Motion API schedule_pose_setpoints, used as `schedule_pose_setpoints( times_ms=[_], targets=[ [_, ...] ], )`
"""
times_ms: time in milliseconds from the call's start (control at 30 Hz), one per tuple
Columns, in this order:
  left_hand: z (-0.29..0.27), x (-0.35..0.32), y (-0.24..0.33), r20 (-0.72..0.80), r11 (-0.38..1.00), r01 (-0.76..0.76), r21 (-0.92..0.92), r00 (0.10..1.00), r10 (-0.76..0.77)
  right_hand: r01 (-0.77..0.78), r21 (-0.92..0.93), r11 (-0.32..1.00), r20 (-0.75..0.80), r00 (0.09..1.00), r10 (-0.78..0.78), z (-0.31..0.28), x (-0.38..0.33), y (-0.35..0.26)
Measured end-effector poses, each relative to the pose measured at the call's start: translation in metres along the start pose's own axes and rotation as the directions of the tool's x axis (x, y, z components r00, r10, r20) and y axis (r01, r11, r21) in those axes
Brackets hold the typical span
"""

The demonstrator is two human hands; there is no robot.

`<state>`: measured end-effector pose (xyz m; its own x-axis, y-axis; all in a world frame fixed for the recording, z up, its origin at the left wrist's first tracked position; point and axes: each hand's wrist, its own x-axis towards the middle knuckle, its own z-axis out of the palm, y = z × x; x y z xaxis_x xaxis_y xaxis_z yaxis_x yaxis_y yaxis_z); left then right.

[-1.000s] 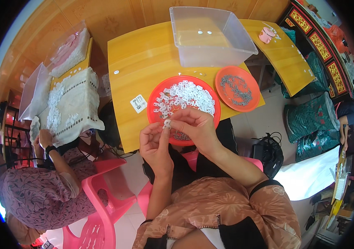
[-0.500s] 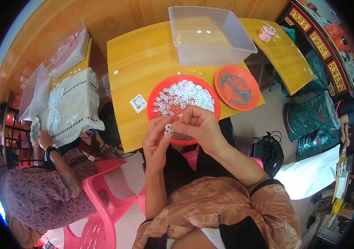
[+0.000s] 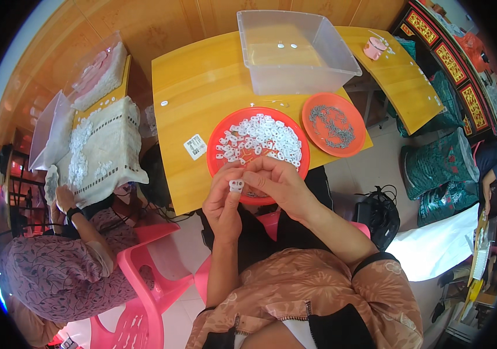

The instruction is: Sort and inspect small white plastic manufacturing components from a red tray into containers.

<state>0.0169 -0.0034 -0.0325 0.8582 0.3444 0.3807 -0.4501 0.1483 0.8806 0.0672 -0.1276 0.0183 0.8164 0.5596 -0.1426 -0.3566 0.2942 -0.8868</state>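
Observation:
My left hand (image 3: 223,210) pinches a small white plastic piece with two dark holes (image 3: 236,185) between thumb and fingers. Against its upper right side, my right hand (image 3: 286,189) has thumb and forefinger pressed together. Whatever sits in that pinch is too small and hidden to name. Both hands are over the near edge of a red round basin (image 3: 212,148), which holds a heap of similar white pieces (image 3: 263,135). Some small grey metal bits (image 3: 256,192) show in the basin beneath my hands.
Right of the basin, an orange plate (image 3: 357,115) holds grey metal pins or screws (image 3: 341,137). A clear plastic bin (image 3: 286,78) stands behind on the yellow table (image 3: 184,81). At left, a co-worker (image 3: 56,262) handles white pieces on a cloth-covered table. A pink chair (image 3: 144,285) stands between us.
The white piece has turned in my left fingers from upright to lying sideways, its two holes now side by side. My right fingers stay close against it.

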Motion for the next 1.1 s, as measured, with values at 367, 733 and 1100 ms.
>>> schedule_pose_setpoints(
  times_ms=[367, 733, 1100],
  targets=[
    [-0.005, -0.004, -0.005, 0.018, 0.995, 0.094, -0.041, 0.995, -0.093, -0.065, -0.123, 0.99, 0.114, 0.99, 0.08, -0.007, 0.005, 0.004],
    [0.005, -0.004, 0.002, -0.045, 0.915, 0.249, -0.318, 0.96, -0.277, 0.376, -0.755, 0.537, 0.331, 0.926, -0.184, -0.005, -0.001, -0.006],
    [0.011, -0.007, 0.003, -0.06, 0.929, 0.2, -0.31, 0.971, -0.229, 0.519, -0.822, 0.234, 0.379, 0.805, -0.455, -0.008, 0.004, 0.018]
  ],
)
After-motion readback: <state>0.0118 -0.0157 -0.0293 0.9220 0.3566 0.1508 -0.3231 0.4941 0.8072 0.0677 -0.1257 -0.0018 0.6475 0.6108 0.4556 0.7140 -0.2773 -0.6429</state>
